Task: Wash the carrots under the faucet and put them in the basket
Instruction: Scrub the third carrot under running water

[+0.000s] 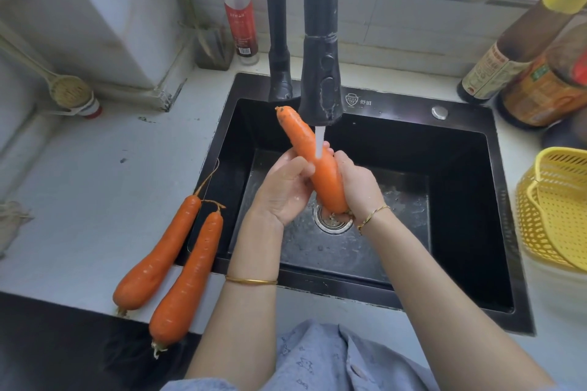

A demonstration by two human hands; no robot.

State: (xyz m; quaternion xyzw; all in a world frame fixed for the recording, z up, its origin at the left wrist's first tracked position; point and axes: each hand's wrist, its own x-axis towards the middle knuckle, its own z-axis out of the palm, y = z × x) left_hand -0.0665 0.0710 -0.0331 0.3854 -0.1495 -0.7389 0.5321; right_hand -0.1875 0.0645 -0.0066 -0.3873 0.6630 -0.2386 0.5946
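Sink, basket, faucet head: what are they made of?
Sink: probably dark-coated metal, semi-gloss, judging by crisp folded edges and wet reflections.
Basket: yellow plastic, with a moulded perforated grid.
Faucet head: matte black with whitish scale marks; whether plastic or coated metal is unclear.

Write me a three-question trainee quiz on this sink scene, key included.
1. True or false: the faucet is running water onto the held carrot.
2. How many carrots lie on the counter left of the sink? A) one B) two C) four
3. Fill in: the yellow basket stands at the sink's ____ side.
Key: 1 true; 2 B; 3 right.
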